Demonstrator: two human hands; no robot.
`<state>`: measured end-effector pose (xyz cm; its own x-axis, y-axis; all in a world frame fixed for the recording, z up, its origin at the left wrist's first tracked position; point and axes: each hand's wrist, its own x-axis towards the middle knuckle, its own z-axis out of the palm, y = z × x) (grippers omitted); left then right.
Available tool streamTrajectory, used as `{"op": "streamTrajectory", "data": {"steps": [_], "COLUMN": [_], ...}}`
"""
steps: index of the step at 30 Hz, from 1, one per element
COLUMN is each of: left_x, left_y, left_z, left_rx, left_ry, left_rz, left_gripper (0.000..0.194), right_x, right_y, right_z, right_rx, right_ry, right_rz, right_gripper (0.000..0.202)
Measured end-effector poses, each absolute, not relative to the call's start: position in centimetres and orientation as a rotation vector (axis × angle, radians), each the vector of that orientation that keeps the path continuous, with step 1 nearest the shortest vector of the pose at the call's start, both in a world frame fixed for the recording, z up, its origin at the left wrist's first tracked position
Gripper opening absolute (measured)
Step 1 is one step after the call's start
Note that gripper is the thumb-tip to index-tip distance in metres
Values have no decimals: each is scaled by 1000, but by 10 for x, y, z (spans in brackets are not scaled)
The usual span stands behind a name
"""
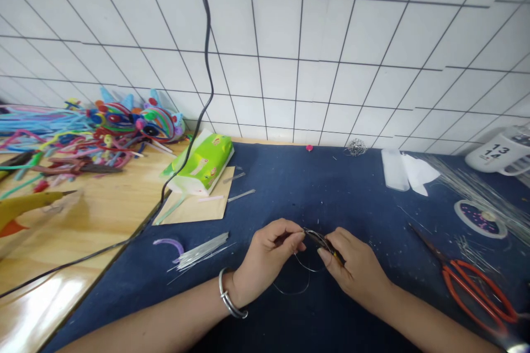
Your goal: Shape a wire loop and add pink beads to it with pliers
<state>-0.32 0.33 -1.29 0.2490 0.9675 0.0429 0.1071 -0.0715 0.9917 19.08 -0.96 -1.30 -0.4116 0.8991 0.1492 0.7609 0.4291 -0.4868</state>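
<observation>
While our left hand (pixel 265 256) pinches a thin wire (pixel 313 271) between thumb and fingers, our right hand (pixel 356 267) grips a tool (pixel 339 257) with some yellow on it, partly hidden by the fingers. The wire loops down between our hands, toward the near edge of the blue tabletop (pixel 290 187). Red-handled scissors (pixel 445 261) lie toward the right edge, cut wires (pixel 205 251) toward the left.
</observation>
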Motion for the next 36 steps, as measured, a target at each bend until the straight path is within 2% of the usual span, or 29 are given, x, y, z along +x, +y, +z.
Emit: {"op": "streamTrajectory", "data": {"steps": [36], "left_x": [-3], "left_y": [3], "left_z": [-10], "left_rx": [1205], "left_ry": [928], "left_rz": [862], "left_gripper": [17], "right_x": [195], "right_y": [-10], "right_z": [-21], "right_rx": [-1435], "right_ry": [-2408], "right_rz": [387], "right_gripper": [23]}}
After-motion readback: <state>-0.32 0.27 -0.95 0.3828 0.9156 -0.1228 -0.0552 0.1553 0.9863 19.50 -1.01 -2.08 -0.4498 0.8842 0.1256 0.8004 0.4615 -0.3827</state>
